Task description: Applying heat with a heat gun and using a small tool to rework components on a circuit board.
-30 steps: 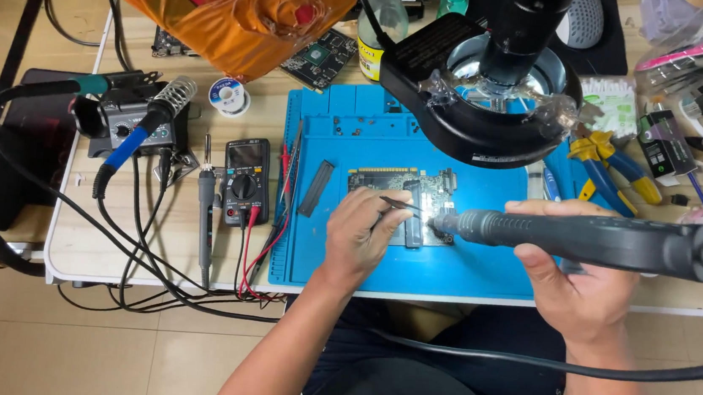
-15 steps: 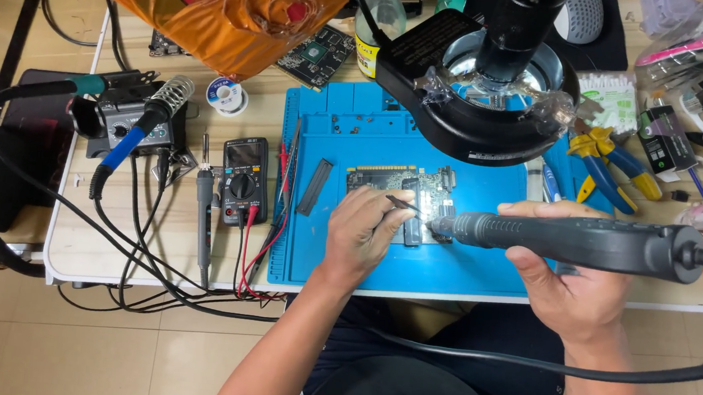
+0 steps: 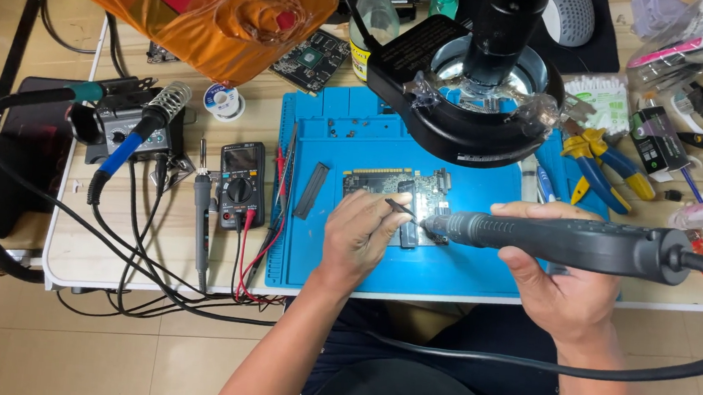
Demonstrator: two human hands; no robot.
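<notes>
Nearest the camera, the right hand (image 3: 569, 280) is wrapped closed around the thick black handle of a hot-air wand (image 3: 568, 240), whose cable loops down past the person's lap. The wand lies almost level, its nozzle tip pointing left and sitting just over the right part of the circuit board (image 3: 398, 195). The left hand (image 3: 361, 234) is curled narrow, fingers pinched on thin tweezers (image 3: 401, 208) whose tips meet the board right beside the nozzle. The board lies flat near the middle of the blue mat (image 3: 447, 265) on the worktop (image 3: 153, 239), with a loose dark connector strip (image 3: 311, 191) just left of it.

Against the picture half a second back, both hands hold the same grips; the wand sits a little lower and the tweezers remain at the same spot on the board.

Farther out, a multimeter (image 3: 241, 181) with red and black leads stands left of the mat, beside a soldering station (image 3: 124, 127). Beyond the board the black ring-lit microscope head (image 3: 470, 106) overhangs the mat, and yellow-and-blue pliers (image 3: 605, 160) lie to the right.
</notes>
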